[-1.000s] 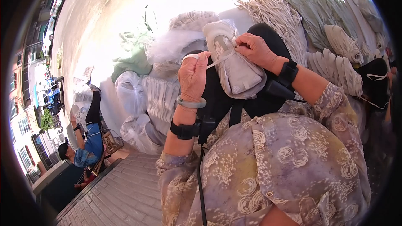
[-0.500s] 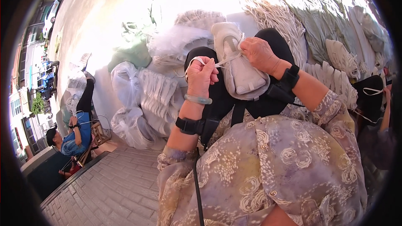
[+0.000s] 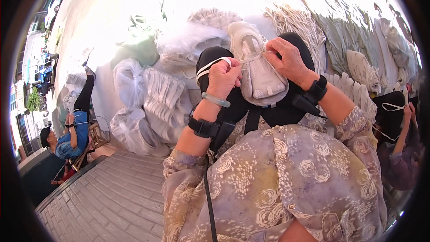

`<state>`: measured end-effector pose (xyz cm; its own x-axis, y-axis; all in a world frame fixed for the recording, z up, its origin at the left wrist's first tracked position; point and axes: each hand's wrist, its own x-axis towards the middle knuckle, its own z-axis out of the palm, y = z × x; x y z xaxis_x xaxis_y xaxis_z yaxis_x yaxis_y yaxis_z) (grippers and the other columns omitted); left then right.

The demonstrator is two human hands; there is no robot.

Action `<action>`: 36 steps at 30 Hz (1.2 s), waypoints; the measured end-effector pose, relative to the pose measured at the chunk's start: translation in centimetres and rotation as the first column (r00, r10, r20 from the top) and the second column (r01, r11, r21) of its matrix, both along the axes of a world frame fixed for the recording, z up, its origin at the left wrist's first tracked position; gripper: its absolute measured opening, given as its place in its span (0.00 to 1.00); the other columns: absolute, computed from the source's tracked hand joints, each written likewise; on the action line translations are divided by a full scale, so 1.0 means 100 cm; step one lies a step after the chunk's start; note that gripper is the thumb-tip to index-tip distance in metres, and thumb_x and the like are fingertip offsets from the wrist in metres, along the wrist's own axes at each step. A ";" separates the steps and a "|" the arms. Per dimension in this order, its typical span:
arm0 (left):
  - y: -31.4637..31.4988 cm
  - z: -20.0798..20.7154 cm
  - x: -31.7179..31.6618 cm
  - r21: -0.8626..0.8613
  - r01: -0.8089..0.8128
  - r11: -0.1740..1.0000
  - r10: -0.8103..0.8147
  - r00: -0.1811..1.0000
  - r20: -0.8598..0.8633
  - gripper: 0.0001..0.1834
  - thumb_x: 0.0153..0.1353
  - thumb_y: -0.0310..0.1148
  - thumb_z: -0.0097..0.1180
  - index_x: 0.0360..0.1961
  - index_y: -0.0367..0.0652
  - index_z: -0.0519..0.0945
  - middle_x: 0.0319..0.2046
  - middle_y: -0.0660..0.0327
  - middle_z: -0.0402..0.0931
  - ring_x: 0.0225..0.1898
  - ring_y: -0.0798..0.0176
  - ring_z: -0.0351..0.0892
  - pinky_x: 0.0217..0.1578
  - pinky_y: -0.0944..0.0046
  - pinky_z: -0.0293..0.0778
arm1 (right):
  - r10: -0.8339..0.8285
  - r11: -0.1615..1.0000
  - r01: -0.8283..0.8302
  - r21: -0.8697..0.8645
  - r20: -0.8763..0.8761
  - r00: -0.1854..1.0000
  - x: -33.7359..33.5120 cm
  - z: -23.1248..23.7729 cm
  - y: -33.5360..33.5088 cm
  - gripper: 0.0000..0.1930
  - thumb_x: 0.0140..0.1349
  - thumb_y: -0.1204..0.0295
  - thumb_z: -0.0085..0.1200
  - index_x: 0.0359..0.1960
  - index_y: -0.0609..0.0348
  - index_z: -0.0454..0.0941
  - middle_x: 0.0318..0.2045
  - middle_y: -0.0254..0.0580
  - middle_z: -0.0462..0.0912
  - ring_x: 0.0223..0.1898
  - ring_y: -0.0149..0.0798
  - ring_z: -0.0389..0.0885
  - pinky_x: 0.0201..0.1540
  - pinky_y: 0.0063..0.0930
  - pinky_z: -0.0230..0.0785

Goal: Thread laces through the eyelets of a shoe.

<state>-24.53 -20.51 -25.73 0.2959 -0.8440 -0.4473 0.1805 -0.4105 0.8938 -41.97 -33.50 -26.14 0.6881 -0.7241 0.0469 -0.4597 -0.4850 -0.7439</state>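
Note:
A pale shoe upper (image 3: 263,80) with mesh panels lies lengthwise across my lap, between my black-clad knees. White shoelace (image 3: 251,59) crosses over it from one hand to the other. My left hand (image 3: 224,78) is closed beside the upper's left edge, pinching one end of the lace, and a loop of it trails over my left knee. On the right side my right hand (image 3: 286,60) presses thumb and fingers together on the lace, close against the upper. Its fingertips partly cover the lace there.
Clear plastic bags (image 3: 130,83) and stacked pale uppers (image 3: 165,94) lie left of my knees. Beyond my right knee hang bundled white laces (image 3: 300,27), beside more uppers (image 3: 360,71). One person (image 3: 74,134) sits far left; another's hands (image 3: 408,112) hold lace at far right.
My left hand has shifted slightly right and down, toward the upper. The right hand has come in closer over the upper, and the lace span between the hands is shorter.

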 end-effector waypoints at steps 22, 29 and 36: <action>-0.017 -0.032 -0.004 -0.181 -0.084 0.980 0.153 0.898 0.413 0.03 0.53 0.26 0.53 0.29 0.38 0.75 0.16 0.61 0.73 0.18 0.69 0.71 0.22 0.68 0.68 | 0.356 0.744 -0.427 -0.514 -0.236 0.904 0.007 0.017 0.015 0.21 0.53 0.51 0.53 0.39 0.53 0.73 0.30 0.34 0.71 0.36 0.36 0.70 0.45 0.37 0.55; -0.023 -0.034 -0.003 -0.182 -0.059 0.982 0.124 0.921 0.370 0.01 0.56 0.25 0.51 0.28 0.39 0.73 0.18 0.66 0.71 0.16 0.77 0.67 0.17 0.77 0.66 | 0.333 0.775 -0.396 -0.493 -0.214 0.918 0.006 0.015 0.017 0.21 0.52 0.51 0.53 0.39 0.53 0.74 0.30 0.35 0.71 0.36 0.37 0.70 0.44 0.37 0.55; -0.025 -0.032 -0.004 -0.206 -0.028 0.978 0.122 0.879 0.461 0.01 0.55 0.25 0.51 0.28 0.39 0.74 0.17 0.67 0.71 0.15 0.77 0.68 0.16 0.76 0.65 | 0.323 0.792 -0.382 -0.475 -0.205 0.924 0.006 0.015 0.017 0.21 0.52 0.51 0.53 0.40 0.53 0.74 0.31 0.35 0.71 0.36 0.37 0.70 0.43 0.36 0.56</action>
